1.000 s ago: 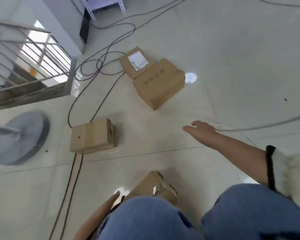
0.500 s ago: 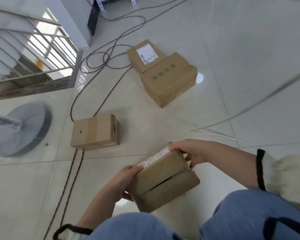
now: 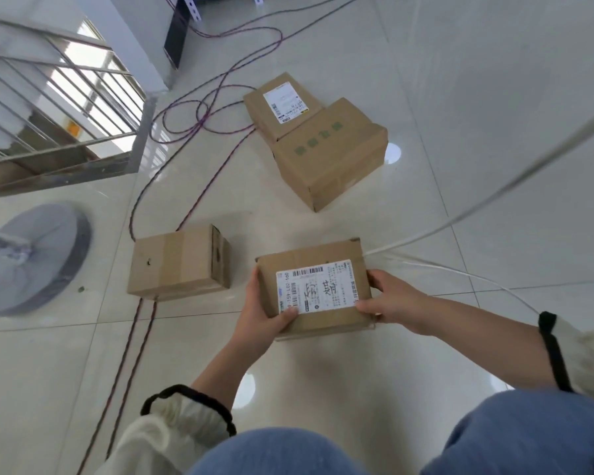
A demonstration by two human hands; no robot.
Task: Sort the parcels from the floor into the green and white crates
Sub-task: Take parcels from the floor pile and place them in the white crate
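Your fingers (image 3: 374, 276) are clamped on the labelled parcel (image 3: 314, 293). The left hand (image 3: 261, 313) grips its left edge, with the thumb lying over the lower corner of the shipping label (image 3: 326, 281). The right hand (image 3: 393, 301) grips its right edge, thumb on top and the other fingers curled round the side. You hold the parcel label-up in front of your knees, and it looks lifted off the floor (image 3: 460, 114), though I cannot be sure of that.

So one parcel is in hand and none of what shows here is sorted yet. From the way the label faces you, I judge you are reading it to choose a crate.

Three more parcels lie on the floor, all waiting for you:
- The taped parcel (image 3: 179, 262) sits just to the left of the one you hold.
- The green-marked parcel (image 3: 330, 156) sits beyond the one you hold.
- The white-labelled parcel (image 3: 282, 104) sits beyond that, touching the green-marked one on its far side.

The crates are not in view, so I cannot tell how many parcels you have already dropped in, nor which way you must turn. At the least, this parcel and three others are left.

Further out from the held parcel, dark cables (image 3: 199, 114) run past the taped parcel. A white cable (image 3: 460, 217) trails off to the right, and a grey fan base (image 3: 31, 258) stands far to the left.
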